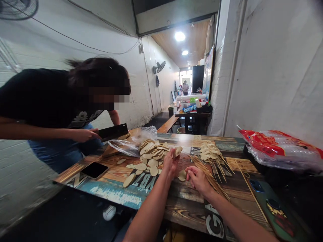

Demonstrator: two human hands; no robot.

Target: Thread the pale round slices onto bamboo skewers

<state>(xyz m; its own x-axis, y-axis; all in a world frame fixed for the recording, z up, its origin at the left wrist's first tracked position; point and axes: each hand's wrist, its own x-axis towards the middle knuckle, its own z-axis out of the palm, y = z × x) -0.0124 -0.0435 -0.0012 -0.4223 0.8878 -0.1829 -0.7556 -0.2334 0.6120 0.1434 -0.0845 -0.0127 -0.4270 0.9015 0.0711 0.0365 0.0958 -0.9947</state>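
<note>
My left hand (171, 164) is raised over the table, its fingers closed around a few pale, thin oval slices (178, 152). Lower and to the right, my right hand (198, 179) pinches the edge of a single pale slice (182, 175). A heap of the same slices (153, 149) lies beyond my left hand, with loose ones scattered in front of it. Thin wooden skewers (208, 173) lie in a bundle beside my right hand. Farther back, slices threaded on skewers (212, 152) are piled together. What kind of food the slices are, I cannot tell.
At the left, another person (83, 87) leans over a cutting board (111, 151) with a broad cleaver (113, 132). A clear plastic bag (126, 146), a phone (95, 170), a green phone (274, 205) and a red-and-clear package (282, 144) also rest on the patterned table (116, 193).
</note>
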